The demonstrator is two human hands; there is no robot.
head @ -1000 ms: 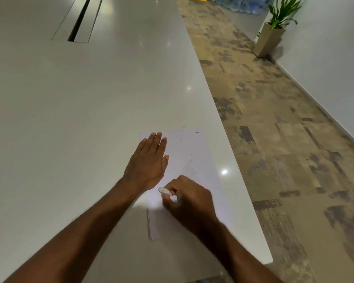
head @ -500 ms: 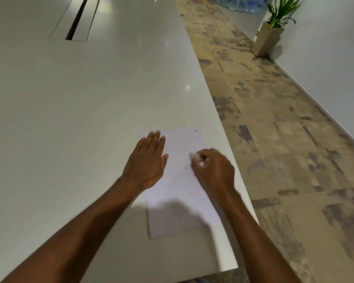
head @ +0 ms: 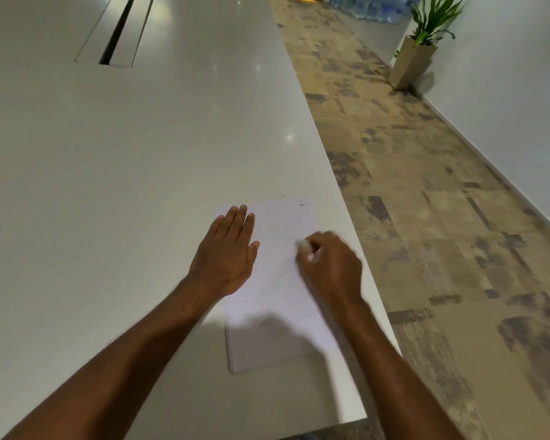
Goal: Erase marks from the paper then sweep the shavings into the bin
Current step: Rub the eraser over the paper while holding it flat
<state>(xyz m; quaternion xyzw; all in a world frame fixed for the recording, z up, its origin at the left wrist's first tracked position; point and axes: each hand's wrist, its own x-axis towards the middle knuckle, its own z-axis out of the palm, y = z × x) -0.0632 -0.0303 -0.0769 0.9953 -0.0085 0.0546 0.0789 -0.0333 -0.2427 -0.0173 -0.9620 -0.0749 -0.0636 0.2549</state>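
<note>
Head view: left hand (head: pixel 226 258) lies flat, fingers open, holding nothing, pinning paper (head: pixel 277 312) at table (head: pixel 140 185) edge so it can't slide. Right hand (head: pixel 331 265), at 3 o'clock of left, pinches white eraser (head: pixel 304 246) onto sheet. Shavings (head: pixel 285 227) at 12 o'clock. Bin unseen.

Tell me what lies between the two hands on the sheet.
In the head view, only bare paper separates the flat left hand from the right hand gripping the eraser, apart from a few tiny dark shavings.
</note>
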